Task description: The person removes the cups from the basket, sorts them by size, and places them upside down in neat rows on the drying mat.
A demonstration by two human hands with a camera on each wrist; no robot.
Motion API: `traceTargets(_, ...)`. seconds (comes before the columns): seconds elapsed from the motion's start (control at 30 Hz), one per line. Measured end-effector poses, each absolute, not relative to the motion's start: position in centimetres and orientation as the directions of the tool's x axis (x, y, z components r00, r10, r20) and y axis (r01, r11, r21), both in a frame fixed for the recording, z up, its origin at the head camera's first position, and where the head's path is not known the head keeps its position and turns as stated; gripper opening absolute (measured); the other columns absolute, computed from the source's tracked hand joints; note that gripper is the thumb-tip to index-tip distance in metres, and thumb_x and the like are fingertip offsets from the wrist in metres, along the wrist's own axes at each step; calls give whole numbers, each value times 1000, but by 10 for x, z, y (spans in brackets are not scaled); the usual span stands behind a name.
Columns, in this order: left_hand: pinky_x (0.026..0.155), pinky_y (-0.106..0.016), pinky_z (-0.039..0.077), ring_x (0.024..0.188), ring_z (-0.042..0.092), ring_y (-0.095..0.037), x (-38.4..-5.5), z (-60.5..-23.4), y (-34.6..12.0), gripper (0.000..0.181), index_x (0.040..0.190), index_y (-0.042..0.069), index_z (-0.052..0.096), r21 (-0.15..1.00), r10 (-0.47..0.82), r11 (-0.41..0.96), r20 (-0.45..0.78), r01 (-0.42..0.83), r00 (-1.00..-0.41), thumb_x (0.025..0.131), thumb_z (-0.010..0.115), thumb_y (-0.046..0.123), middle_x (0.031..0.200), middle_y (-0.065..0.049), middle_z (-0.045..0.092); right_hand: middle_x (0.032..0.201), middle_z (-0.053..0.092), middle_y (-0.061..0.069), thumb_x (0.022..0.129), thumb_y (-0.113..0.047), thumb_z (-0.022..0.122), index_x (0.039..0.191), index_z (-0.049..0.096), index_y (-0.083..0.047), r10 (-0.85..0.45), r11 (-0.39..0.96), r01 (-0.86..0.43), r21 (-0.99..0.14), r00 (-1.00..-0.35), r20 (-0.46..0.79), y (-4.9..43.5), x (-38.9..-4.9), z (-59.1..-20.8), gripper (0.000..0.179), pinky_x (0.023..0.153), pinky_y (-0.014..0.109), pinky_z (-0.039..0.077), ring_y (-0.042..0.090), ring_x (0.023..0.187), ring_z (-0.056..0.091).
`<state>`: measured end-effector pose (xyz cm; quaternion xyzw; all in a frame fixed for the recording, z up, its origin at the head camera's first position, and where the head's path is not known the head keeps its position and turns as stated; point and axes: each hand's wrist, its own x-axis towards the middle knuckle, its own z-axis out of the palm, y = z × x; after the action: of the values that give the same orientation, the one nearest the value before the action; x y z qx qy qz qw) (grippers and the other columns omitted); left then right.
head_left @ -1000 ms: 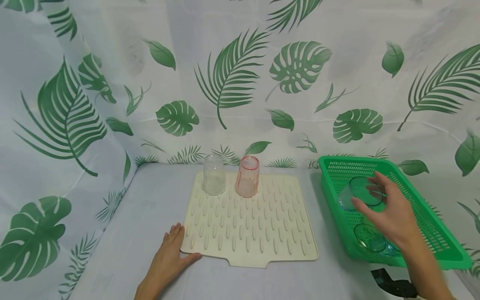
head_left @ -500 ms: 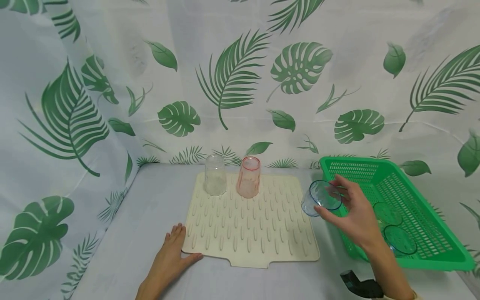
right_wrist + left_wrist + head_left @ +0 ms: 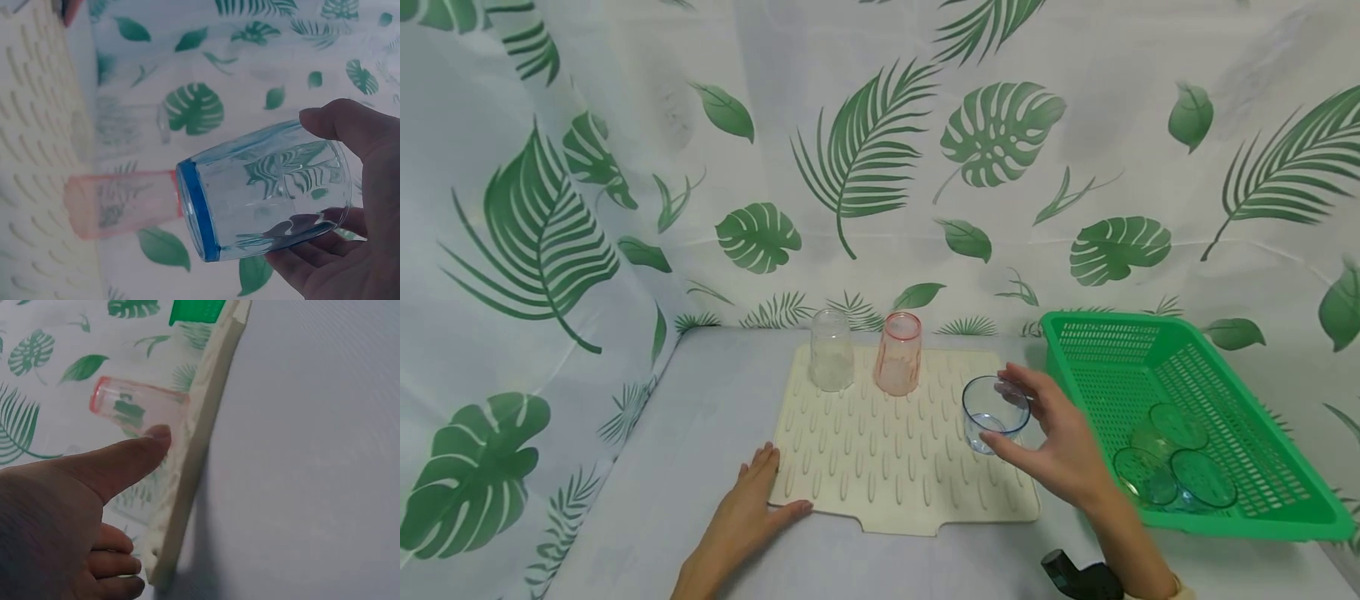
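Observation:
My right hand (image 3: 1060, 450) holds a blue-tinted drinking glass (image 3: 979, 425) between thumb and fingers, above the right part of the cream ridged drying mat (image 3: 887, 467). In the right wrist view, the thick blue end of the glass (image 3: 269, 194) points towards the mat, fingers round the other end. My left hand (image 3: 737, 517) rests at the mat's front left corner, fingers along the side and thumb at the front edge. Standing at the mat's back are a clear glass (image 3: 831, 354) and a pink glass (image 3: 897, 358), both narrower at the top.
A green plastic basket (image 3: 1105, 367) stands right of the mat, with 3 glasses (image 3: 1202, 479) grouped near its front. A leaf-printed curtain (image 3: 865, 283) rises behind the white-covered table (image 3: 700, 400). A black device (image 3: 1082, 579) sits at my right wrist.
My right hand has carried the blue glass left, out of the basket and over the mat. The glass has gone from tilted to nearly upright. My left hand stays at the corner.

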<state>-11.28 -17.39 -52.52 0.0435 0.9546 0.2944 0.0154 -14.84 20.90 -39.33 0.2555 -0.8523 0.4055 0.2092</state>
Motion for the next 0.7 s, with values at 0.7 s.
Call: traceTargets(0.7,102,-39,48,130,47,-10,-119,-445,-111,72,141,35,38,780,392,443,275,442,-878,78,68,53,142,14,45,127,54,7,67,-23,85,134,45,-12,-444,306,-638,-707,-752,487,158,-137,-408,78,98,18,48,17,115,59)
